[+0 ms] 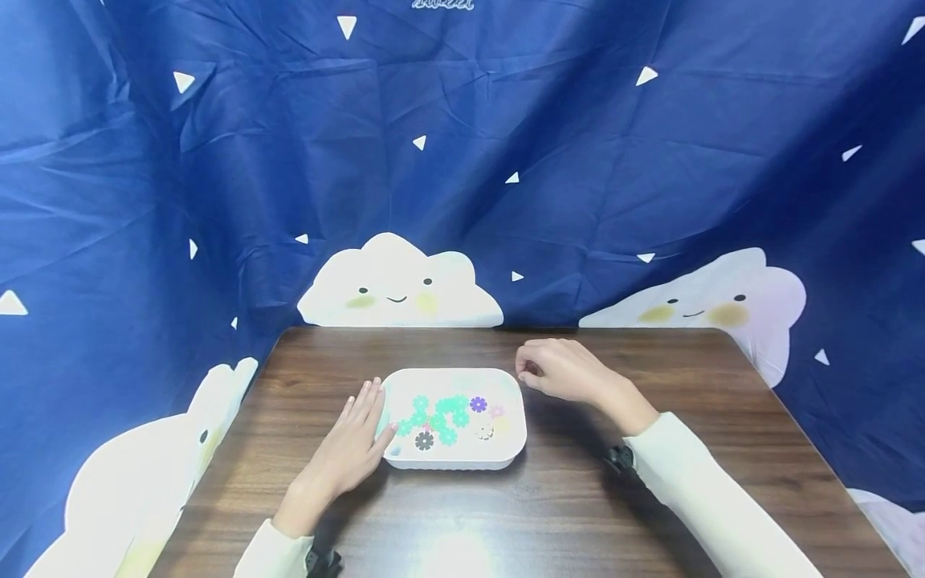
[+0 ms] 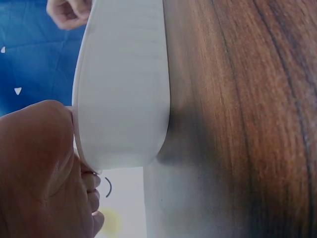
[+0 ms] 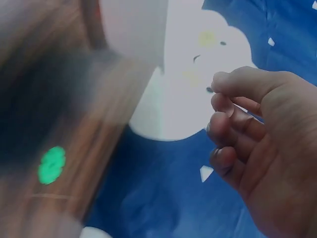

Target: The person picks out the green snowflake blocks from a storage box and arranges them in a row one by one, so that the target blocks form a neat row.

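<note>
A white plastic tub (image 1: 451,463) with rounded corners stands on the table, holding several small flower-shaped pieces. Most are mint green, such as one piece (image 1: 448,436); others include a purple piece (image 1: 478,405) and a dark grey piece (image 1: 424,440). My left hand (image 1: 345,446) rests along the tub's left rim, fingers extended, thumb over the near corner. Just off the tub's far right corner, my right hand (image 1: 560,369) hovers with fingers loosely bent and nothing seen between them. In the right wrist view a green piece (image 3: 52,164) shows against the wood, outside the tub.
The brown wooden table (image 1: 578,514) ends at a far edge close behind the tub. A blue curtain (image 1: 462,160) with white clouds and triangles hangs behind and around it. Dark wrist straps (image 1: 620,459) sit at the pale sleeves (image 1: 708,490).
</note>
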`<act>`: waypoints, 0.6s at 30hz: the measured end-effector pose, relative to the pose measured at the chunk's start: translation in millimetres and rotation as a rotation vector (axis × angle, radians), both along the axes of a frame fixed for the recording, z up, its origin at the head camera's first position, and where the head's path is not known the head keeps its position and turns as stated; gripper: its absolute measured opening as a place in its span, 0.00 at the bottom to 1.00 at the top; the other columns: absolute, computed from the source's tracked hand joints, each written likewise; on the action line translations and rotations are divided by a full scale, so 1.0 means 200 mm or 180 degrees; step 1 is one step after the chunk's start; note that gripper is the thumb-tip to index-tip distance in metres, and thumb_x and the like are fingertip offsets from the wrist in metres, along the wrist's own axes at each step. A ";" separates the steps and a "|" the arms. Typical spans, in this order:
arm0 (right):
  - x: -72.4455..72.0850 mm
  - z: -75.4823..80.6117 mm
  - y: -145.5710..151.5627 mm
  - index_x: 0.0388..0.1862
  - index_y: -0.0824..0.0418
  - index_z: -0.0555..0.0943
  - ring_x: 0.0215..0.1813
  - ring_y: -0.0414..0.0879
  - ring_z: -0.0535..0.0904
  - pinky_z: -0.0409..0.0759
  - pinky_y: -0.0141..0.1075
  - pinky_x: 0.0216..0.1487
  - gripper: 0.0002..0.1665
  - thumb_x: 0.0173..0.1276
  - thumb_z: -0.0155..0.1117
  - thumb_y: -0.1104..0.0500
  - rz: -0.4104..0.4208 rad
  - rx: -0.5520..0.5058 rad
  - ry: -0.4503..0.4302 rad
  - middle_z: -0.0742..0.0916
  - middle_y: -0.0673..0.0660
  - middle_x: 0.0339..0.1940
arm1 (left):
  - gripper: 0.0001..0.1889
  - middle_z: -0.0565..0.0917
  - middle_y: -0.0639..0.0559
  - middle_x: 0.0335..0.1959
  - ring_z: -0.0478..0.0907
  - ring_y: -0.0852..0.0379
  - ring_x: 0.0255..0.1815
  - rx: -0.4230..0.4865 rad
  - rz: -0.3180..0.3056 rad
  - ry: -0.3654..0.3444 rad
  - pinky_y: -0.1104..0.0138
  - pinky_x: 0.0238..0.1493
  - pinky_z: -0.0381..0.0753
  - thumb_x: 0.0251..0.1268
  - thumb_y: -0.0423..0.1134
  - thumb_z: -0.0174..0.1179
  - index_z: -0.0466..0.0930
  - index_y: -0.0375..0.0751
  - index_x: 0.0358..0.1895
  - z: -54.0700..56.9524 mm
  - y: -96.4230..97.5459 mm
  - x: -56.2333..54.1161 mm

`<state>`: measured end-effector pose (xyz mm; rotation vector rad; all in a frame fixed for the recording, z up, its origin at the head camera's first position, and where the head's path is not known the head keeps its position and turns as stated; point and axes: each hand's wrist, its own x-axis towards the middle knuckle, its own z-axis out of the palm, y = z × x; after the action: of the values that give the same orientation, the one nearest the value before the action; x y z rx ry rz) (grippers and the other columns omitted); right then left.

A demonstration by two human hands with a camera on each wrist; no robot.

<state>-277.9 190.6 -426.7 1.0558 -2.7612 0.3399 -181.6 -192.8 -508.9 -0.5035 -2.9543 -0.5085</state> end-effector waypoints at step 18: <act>-0.08 0.12 -0.45 0.31 0.48 0.83 0.30 0.35 0.75 0.72 0.30 0.28 0.08 0.69 0.72 0.60 0.0860 0.0469 -0.0053 0.83 0.42 0.28 | 0.37 0.55 0.32 0.86 0.51 0.36 0.89 0.0028 -0.0017 0.0044 0.42 0.87 0.54 0.86 0.49 0.51 0.55 0.25 0.83 -0.01 -0.01 -0.01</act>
<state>-294.9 100.0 -403.3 1.4740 -2.6933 0.1806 -182.8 -194.2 -510.8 -0.5118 -2.9372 -0.5160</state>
